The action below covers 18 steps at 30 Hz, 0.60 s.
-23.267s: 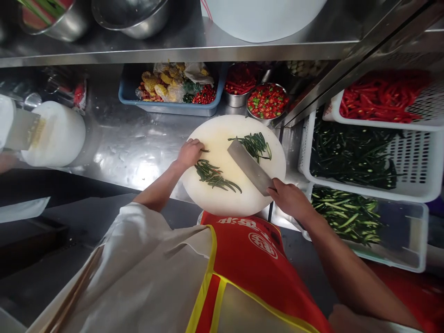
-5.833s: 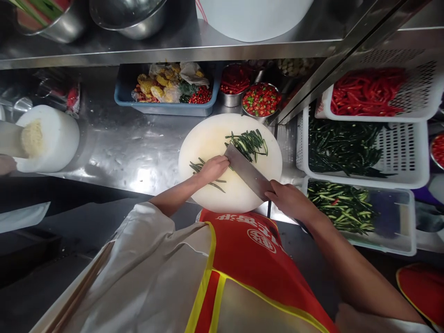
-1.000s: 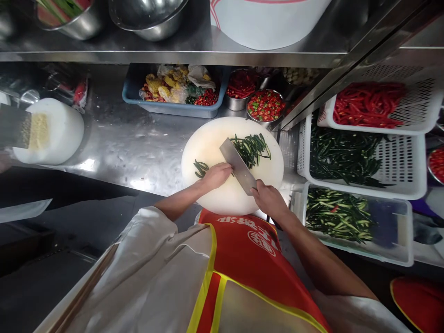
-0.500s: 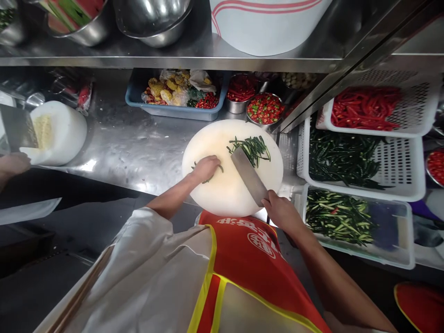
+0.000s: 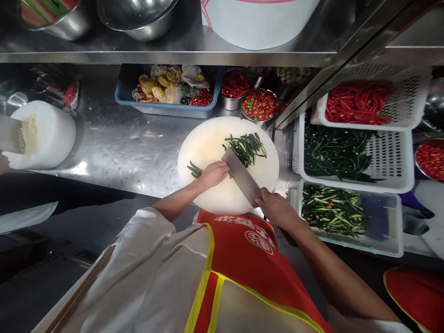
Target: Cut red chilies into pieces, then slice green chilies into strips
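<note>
My right hand [image 5: 276, 208] grips the handle of a cleaver [image 5: 242, 178], whose blade slants up and left over the round white cutting board [image 5: 225, 201]. Curled fingers of my left hand [image 5: 215, 174] press on a green chili pepper against the board. Most of that pepper is hidden; a bit shows by the blade. A pile of sliced green chilies [image 5: 249, 149] lies beyond the blade tip. Left of my left hand rest a few slim green chilies [image 5: 194, 169].
Right: baskets of red chilies [image 5: 359, 101] and green chilies [image 5: 335, 152], and a tub of green strips [image 5: 331, 208]. Behind the board: a blue tub [image 5: 166, 110] and a bowl of chopped chilies [image 5: 260, 105], below a metal shelf [image 5: 173, 57]. Left: a co-worker's cleaver [image 5: 12, 134] over another board [image 5: 65, 138].
My left hand has moved right across the board, up to the cleaver blade. Several green chilies it covered now lie uncovered behind it. The whole view has shifted slightly.
</note>
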Motion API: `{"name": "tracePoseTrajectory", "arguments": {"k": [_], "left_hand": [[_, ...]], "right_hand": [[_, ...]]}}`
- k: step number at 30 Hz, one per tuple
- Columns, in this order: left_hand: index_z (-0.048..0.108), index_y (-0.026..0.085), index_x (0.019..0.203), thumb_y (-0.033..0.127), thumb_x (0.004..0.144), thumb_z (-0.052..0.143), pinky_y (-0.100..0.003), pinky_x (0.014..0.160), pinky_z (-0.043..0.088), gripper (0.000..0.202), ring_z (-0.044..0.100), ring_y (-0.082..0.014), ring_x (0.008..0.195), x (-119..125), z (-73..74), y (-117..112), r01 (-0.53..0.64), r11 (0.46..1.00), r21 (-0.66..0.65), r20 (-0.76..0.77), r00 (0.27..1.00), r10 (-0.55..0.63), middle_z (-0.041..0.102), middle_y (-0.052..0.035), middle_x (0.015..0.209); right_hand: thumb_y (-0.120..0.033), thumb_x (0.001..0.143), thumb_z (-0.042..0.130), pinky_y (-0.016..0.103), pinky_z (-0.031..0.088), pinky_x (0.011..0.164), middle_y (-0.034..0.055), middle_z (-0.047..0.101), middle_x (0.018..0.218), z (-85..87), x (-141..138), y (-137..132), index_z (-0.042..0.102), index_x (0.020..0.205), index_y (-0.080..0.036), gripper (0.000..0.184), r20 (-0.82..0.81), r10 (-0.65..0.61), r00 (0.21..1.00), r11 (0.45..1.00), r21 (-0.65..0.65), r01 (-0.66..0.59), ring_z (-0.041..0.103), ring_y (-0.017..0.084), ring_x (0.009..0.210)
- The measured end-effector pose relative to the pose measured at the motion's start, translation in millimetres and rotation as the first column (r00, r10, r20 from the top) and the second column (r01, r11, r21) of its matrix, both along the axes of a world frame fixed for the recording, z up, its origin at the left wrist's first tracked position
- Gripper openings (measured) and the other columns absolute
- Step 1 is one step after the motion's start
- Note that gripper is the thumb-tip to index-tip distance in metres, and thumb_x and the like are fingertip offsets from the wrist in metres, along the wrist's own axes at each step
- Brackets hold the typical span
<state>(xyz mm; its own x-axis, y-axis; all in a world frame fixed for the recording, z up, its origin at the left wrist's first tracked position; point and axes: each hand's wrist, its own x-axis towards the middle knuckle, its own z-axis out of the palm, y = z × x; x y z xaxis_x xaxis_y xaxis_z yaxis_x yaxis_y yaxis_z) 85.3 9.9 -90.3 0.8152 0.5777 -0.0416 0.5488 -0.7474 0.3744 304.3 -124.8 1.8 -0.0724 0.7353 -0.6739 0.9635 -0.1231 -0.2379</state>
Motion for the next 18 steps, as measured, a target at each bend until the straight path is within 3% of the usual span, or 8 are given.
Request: {"name": "tracePoseTrajectory", "arguments": {"k": [5, 9, 13, 15, 18], "left_hand": [[0.065, 0.017, 0.091, 0.019, 0.096, 0.041, -0.03, 0.084, 0.048, 0.024, 0.06, -0.0183, 0.092, -9, 10.1, 3, -0.032, 0.995, -0.093, 0.05, 0.998, 0.036, 0.064, -0.0064, 0.095], [0.067, 0.017, 0.097, 0.013, 0.087, 0.046, -0.031, 0.09, 0.047, 0.024, 0.06, -0.0191, 0.098, -56, 25.3, 26, -0.165, 0.978, -0.125, -0.002, 0.986, 0.166, 0.065, -0.0071, 0.104], [0.072, 0.022, 0.09, 0.018, 0.079, 0.057, -0.035, 0.092, 0.044, 0.018, 0.058, -0.0223, 0.097, -100, 35.3, 46, -0.141, 0.983, -0.114, -0.22, 0.969, 0.114, 0.065, -0.0054, 0.1], [0.072, 0.023, 0.088, 0.019, 0.081, 0.057, -0.037, 0.089, 0.044, 0.018, 0.057, -0.0239, 0.096, -102, 34.1, 47, -0.193, 0.98, -0.057, -0.265, 0.949, 0.171, 0.065, -0.0066, 0.098], [0.072, 0.02, 0.093, 0.017, 0.087, 0.05, -0.037, 0.089, 0.045, 0.023, 0.056, -0.0246, 0.097, -78, 25.3, 40, -0.28, 0.96, 0.011, -0.175, 0.944, 0.278, 0.064, -0.0091, 0.098]], "right_hand": [[-0.032, 0.101, 0.034, 0.03, 0.033, 0.064, 0.0163, 0.072, 0.095, -12.9, -23, 16, 0.048, 0.112, -0.014, 0.025, 0.04, -0.092, 0.995, 0.994, 0.062, 0.09, 0.068, 0.028, 0.088], [-0.031, 0.101, 0.034, 0.029, 0.031, 0.063, 0.0138, 0.072, 0.088, -7.7, -14, 3, 0.049, 0.108, -0.016, 0.023, 0.02, -0.053, 0.998, 0.995, 0.08, 0.052, 0.068, 0.026, 0.083], [-0.032, 0.1, 0.037, 0.029, 0.029, 0.061, 0.0115, 0.072, 0.086, -7.5, -2, -14, 0.051, 0.104, -0.017, 0.02, -0.03, 0.027, 0.999, 0.999, 0.025, -0.026, 0.068, 0.025, 0.08], [-0.032, 0.1, 0.037, 0.029, 0.028, 0.061, 0.0118, 0.072, 0.086, -10.5, 0, -16, 0.051, 0.103, -0.017, 0.022, -0.018, 0.003, 1.0, 1.0, 0.018, -0.002, 0.068, 0.025, 0.081], [-0.032, 0.101, 0.034, 0.029, 0.029, 0.061, 0.0132, 0.072, 0.085, -13.7, -3, -13, 0.05, 0.106, -0.015, 0.024, 0.041, -0.074, 0.996, 0.996, 0.052, 0.072, 0.068, 0.025, 0.081]]}}
